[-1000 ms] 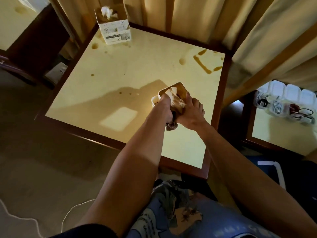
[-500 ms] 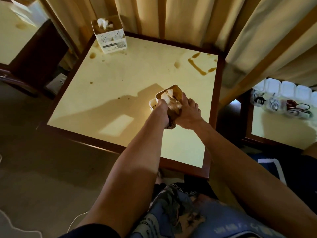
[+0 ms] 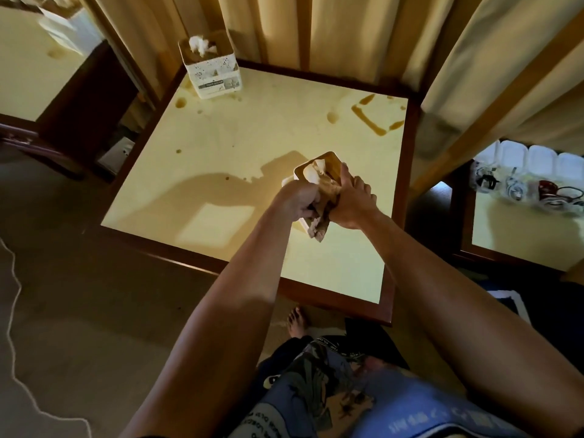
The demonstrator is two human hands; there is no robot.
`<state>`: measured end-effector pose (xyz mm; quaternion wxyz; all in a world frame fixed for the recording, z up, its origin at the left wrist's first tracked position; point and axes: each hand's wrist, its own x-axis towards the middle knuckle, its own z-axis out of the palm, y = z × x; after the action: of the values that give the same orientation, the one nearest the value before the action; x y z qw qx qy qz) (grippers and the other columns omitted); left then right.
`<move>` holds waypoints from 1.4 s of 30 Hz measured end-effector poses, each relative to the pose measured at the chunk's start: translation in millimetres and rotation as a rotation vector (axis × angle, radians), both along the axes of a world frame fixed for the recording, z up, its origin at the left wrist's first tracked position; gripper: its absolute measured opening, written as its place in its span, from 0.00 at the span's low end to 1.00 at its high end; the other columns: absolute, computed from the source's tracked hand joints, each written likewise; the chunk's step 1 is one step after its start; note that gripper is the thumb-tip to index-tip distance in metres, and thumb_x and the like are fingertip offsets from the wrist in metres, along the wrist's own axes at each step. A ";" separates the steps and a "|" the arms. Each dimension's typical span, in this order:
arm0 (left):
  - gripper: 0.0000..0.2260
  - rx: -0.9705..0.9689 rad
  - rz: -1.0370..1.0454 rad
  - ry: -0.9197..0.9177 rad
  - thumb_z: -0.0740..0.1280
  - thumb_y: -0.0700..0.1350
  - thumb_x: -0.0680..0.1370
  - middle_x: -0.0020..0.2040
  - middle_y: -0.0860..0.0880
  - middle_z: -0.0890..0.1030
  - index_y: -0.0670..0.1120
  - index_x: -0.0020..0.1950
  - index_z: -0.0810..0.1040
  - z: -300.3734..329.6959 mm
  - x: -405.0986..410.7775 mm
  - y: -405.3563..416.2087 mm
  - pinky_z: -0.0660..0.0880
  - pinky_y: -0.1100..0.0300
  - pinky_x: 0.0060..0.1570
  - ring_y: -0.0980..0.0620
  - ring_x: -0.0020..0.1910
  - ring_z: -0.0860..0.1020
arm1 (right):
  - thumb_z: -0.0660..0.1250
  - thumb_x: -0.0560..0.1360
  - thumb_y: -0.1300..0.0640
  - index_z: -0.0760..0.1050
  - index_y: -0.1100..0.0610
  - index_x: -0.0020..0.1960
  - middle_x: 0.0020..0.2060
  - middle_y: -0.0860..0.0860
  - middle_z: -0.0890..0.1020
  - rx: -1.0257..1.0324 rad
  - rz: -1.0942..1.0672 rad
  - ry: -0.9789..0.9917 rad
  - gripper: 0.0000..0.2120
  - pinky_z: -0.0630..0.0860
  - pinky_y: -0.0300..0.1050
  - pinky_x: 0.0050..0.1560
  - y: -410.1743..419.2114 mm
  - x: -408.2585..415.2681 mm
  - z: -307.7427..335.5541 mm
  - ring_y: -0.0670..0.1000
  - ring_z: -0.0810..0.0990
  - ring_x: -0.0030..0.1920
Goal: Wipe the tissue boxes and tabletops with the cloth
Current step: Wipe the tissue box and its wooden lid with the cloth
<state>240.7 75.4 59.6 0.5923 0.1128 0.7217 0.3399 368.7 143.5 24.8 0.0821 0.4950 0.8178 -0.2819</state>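
Note:
A white tissue box with a wooden lid (image 3: 328, 162) stands on the pale yellow tabletop (image 3: 237, 143), right of centre. My right hand (image 3: 352, 202) grips its right side, thumb up on the lid. My left hand (image 3: 298, 200) holds a crumpled brown cloth (image 3: 319, 227) against the box's near side; the cloth's end hangs below both hands. A second white tissue box (image 3: 215, 72) stands at the back left corner. Brown spill marks (image 3: 376, 120) lie at the back right, and smaller drops (image 3: 180, 103) near the second box.
The table has a dark wooden rim (image 3: 335, 300), with curtains (image 3: 316, 33) right behind it. A side table at the right carries a white tray of cups (image 3: 531, 177). Another table (image 3: 28, 80) stands at the left. A cable (image 3: 12, 298) runs over the carpet.
My left hand has worked the cloth lower down the near side of the box, so more cloth hangs below. My right hand keeps its hold. The box has stayed put.

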 end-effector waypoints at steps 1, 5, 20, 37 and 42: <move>0.09 0.011 -0.022 0.018 0.63 0.30 0.79 0.52 0.43 0.81 0.38 0.55 0.79 0.0 -4.6 -3.5 0.80 0.57 0.57 0.48 0.52 0.81 | 0.75 0.72 0.55 0.37 0.51 0.85 0.76 0.62 0.63 -0.010 0.001 0.006 0.57 0.60 0.64 0.76 0.5 0.3 0.8 0.66 0.60 0.77; 0.06 0.161 0.048 0.064 0.71 0.34 0.75 0.50 0.41 0.85 0.36 0.52 0.84 9.5 -21.1 -19.2 0.84 0.55 0.47 0.46 0.48 0.84 | 0.77 0.73 0.46 0.39 0.50 0.85 0.83 0.61 0.53 -0.056 -0.023 0.020 0.57 0.52 0.64 0.80 3.5 7.6 -2.9 0.65 0.48 0.83; 0.21 0.380 0.082 -0.287 0.74 0.43 0.78 0.63 0.39 0.82 0.38 0.69 0.78 32.1 11.9 22.9 0.81 0.49 0.55 0.40 0.63 0.80 | 0.64 0.82 0.44 0.79 0.57 0.67 0.64 0.61 0.84 -1.048 -0.787 1.168 0.22 0.77 0.59 0.69 15.5 59.1 55.8 0.60 0.82 0.65; 0.66 -0.254 -0.934 0.867 0.80 0.65 0.66 0.83 0.47 0.31 0.55 0.82 0.30 -8.1 22.2 80.7 0.42 0.37 0.79 0.40 0.82 0.33 | 0.66 0.82 0.53 0.72 0.54 0.68 0.52 0.49 0.80 -0.383 -0.747 0.704 0.15 0.79 0.53 0.58 64.1 79.5 -14.2 0.54 0.81 0.54; 0.70 -0.290 -0.881 0.901 0.84 0.58 0.64 0.83 0.45 0.31 0.55 0.81 0.28 -18.4 29.2 79.3 0.42 0.38 0.79 0.39 0.83 0.35 | 0.68 0.79 0.45 0.74 0.46 0.55 0.50 0.50 0.84 -0.671 -0.647 0.737 0.08 0.79 0.61 0.61 35.2 62.4 -37.9 0.56 0.84 0.52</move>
<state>269.9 154.7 41.2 0.3247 0.4489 0.8243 -0.1170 431.2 178.7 -13.0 -0.1454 0.5358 0.4661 -0.6888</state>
